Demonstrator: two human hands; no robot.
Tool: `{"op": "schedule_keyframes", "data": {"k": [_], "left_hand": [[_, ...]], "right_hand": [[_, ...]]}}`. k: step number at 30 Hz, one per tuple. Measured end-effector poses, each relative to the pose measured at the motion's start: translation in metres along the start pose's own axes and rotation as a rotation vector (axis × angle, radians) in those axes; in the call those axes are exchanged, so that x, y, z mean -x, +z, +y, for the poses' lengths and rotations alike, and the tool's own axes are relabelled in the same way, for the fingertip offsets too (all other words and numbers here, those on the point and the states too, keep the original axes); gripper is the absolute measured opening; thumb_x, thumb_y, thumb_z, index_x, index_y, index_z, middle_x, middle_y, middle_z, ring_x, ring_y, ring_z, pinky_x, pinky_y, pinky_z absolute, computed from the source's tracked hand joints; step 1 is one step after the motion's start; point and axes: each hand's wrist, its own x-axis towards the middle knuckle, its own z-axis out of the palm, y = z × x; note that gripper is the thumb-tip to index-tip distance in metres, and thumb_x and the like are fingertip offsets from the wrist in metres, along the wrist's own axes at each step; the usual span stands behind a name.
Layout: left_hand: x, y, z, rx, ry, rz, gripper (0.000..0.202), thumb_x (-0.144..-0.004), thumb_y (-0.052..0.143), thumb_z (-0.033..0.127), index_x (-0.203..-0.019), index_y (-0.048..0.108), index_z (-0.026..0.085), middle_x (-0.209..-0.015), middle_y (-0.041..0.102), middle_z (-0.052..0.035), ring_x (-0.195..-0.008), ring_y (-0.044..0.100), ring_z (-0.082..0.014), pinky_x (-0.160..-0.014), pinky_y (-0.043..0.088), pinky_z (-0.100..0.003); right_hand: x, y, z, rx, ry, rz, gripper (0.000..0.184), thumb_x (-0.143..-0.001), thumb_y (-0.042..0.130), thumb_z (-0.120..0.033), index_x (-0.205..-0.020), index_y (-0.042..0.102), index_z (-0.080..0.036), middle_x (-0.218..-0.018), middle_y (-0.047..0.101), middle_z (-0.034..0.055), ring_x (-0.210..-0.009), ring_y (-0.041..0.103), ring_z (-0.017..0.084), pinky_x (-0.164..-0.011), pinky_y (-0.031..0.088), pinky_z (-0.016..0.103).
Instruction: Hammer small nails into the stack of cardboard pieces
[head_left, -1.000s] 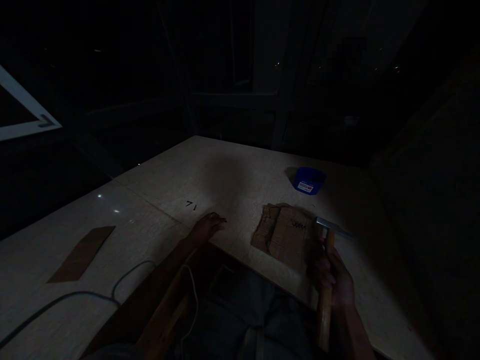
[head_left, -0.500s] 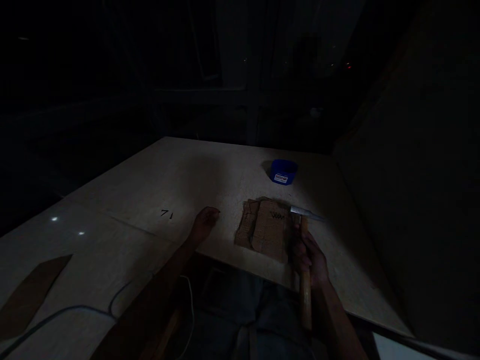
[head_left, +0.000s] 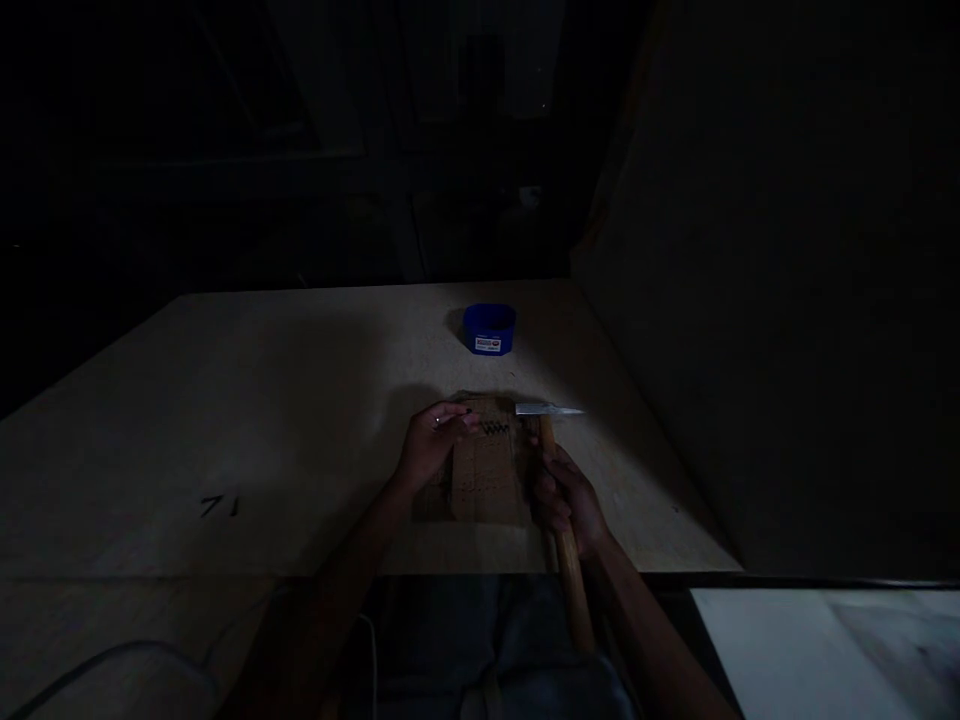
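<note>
My right hand (head_left: 566, 495) is wrapped around the wooden handle of a hammer (head_left: 574, 580). The hammer's metal head lies at the right edge of a brown cardboard piece (head_left: 484, 485), slightly above the table. Over the cardboard's upper left part, my left hand (head_left: 431, 445) pinches a small dark nail, mostly hidden by the fingers and the dim light. Right beside those fingertips, a zigzag row of dark nails (head_left: 495, 428) shows on the cardboard. Another layer of cardboard sticks out underneath on the left.
Beyond the cardboard stands a blue plastic container (head_left: 489, 330) with a white label. Several thin dark nails (head_left: 212, 504) lie on the pale table (head_left: 315, 350) at the left. A cable (head_left: 127, 648) curves at lower left, and a dark panel (head_left: 750, 350) rises at right.
My left hand has moved right, from the bare table to over the cardboard. The hammer stays in my right hand beside the cardboard. The view has turned to the right.
</note>
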Motion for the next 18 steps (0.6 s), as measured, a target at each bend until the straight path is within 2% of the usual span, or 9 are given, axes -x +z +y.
{"op": "schedule_keyframes", "data": {"k": [3,5,7,10,13,18], "left_hand": [[-0.005,0.000,-0.006,-0.086,0.101,0.013,0.041,-0.070,0.079,0.053,-0.086,0.069,0.017,-0.090,0.077,-0.0082,-0.084,0.073,-0.0217,-0.077,0.055,-0.033],[-0.006,-0.001,-0.010,-0.171,0.204,0.059,0.034,-0.072,0.078,0.049,-0.082,0.070,0.018,-0.090,0.076,-0.0060,-0.087,0.071,-0.0202,-0.082,0.055,-0.032],[-0.007,-0.002,-0.014,-0.230,0.254,0.087,0.028,-0.074,0.076,0.046,-0.081,0.072,0.019,-0.088,0.076,-0.0045,-0.086,0.069,-0.0190,-0.082,0.055,-0.031],[-0.008,-0.003,-0.019,-0.248,0.216,0.067,0.026,-0.075,0.076,0.044,-0.084,0.075,0.019,-0.087,0.077,-0.0041,-0.081,0.070,-0.0188,-0.076,0.056,-0.029],[-0.011,-0.005,-0.023,-0.282,0.203,0.013,0.027,-0.075,0.076,0.044,-0.085,0.077,0.019,-0.085,0.078,-0.0046,-0.078,0.071,-0.0197,-0.072,0.057,-0.030],[-0.019,-0.009,-0.026,-0.386,0.329,-0.087,0.020,-0.080,0.074,0.042,-0.084,0.080,0.023,-0.087,0.079,-0.0038,-0.083,0.071,-0.0209,-0.080,0.058,-0.033]], "right_hand": [[0.001,0.005,0.001,0.060,-0.006,0.070,0.040,-0.082,0.077,-0.037,-0.113,0.057,-0.023,-0.063,0.061,-0.0088,-0.031,0.022,0.001,-0.024,0.024,0.010],[0.002,0.008,0.003,0.096,-0.002,0.120,0.043,-0.080,0.079,-0.040,-0.113,0.057,-0.023,-0.078,0.072,-0.0026,-0.031,0.024,0.000,-0.024,0.026,0.011],[0.002,0.009,0.005,0.123,-0.003,0.151,0.045,-0.079,0.080,-0.043,-0.112,0.058,-0.023,-0.095,0.078,0.0037,-0.030,0.026,-0.001,-0.024,0.028,0.013],[0.003,0.013,0.008,0.174,-0.033,0.184,0.041,-0.082,0.077,-0.046,-0.110,0.059,-0.022,-0.113,0.077,0.0092,-0.029,0.030,-0.001,-0.025,0.033,0.015],[0.005,0.016,0.011,0.247,-0.080,0.218,0.038,-0.085,0.074,-0.046,-0.110,0.059,-0.022,-0.122,0.074,0.0108,-0.030,0.033,-0.001,-0.025,0.035,0.015],[0.006,0.018,0.017,0.310,-0.138,0.242,0.037,-0.086,0.072,-0.046,-0.113,0.059,-0.023,-0.127,0.072,0.0106,-0.030,0.036,0.000,-0.023,0.035,0.015]]}}
